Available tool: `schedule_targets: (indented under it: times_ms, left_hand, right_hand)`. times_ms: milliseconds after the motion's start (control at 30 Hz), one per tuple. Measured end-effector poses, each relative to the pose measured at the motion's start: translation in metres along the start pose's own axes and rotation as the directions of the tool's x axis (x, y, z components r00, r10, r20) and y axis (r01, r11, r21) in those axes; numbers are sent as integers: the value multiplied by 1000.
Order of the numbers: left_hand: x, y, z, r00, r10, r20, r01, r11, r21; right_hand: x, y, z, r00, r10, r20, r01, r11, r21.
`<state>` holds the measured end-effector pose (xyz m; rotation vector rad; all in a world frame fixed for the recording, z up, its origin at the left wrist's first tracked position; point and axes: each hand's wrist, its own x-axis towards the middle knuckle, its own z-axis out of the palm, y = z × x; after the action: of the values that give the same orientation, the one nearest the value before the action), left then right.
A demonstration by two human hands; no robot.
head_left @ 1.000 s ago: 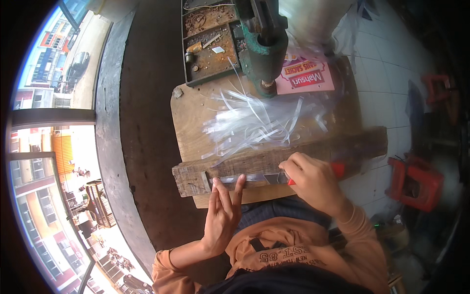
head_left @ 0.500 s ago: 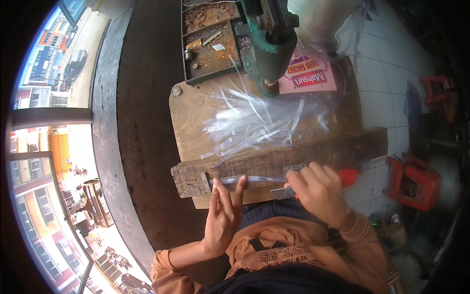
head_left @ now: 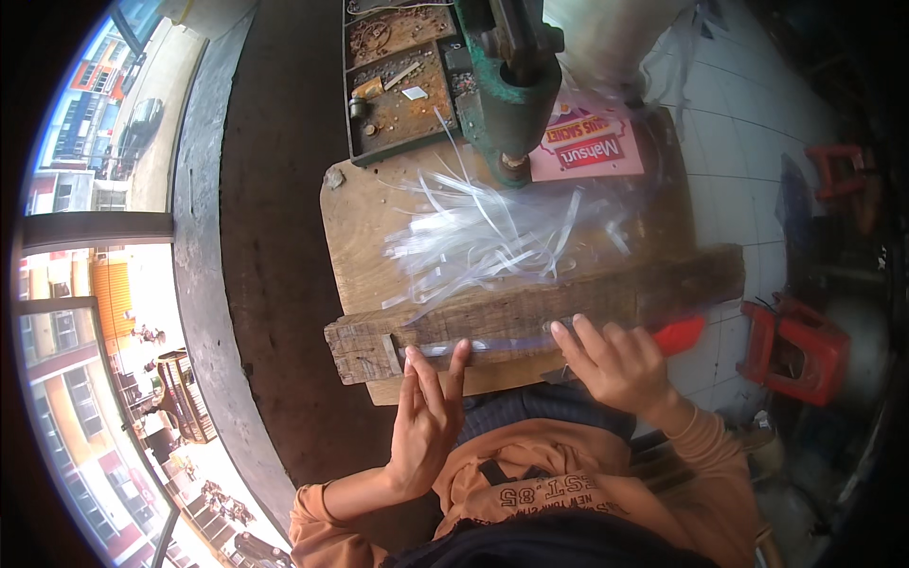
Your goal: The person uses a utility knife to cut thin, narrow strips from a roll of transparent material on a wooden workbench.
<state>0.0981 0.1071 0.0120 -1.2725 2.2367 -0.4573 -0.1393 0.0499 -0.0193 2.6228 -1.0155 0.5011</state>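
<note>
Left hand [head_left: 426, 421], fingers mostly extended, presses two fingertips onto clear plastic strip [head_left: 481, 346] at its 1 o'clock, atop wooden beam [head_left: 530, 306]. Right hand [head_left: 620, 367], left's 2 o'clock, half-curled around red-handled blade [head_left: 681, 334]. Heap of strips [head_left: 488, 237] at 12; green press [head_left: 519, 104] beyond.

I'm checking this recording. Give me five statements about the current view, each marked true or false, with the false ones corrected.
1. The left hand touches a clear strip on the wooden beam. True.
2. The pile of strips lies inside the metal tray. False: the pile lies on the wooden board, between tray and beam.
3. The right hand holds nothing. False: it holds a red-handled tool.
4. A red stool is to the right of the board. True.
5. The pink printed sheet is left of the tray. False: it is to the tray's right.
</note>
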Motion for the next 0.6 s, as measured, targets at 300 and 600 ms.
schedule_targets:
  times_ms: [300, 600]
  left_hand:
    - [-1, -2, 0, 1000, 6, -11, -6, 1000, 22]
    - [0, -1, 0, 1000, 15, -13, -15, 999, 31]
  right_hand:
    - [-12, -5, 1, 1000, 9, 4, -10, 995, 100]
    - [-27, 10, -1, 998, 24, 52, -23, 1000, -9]
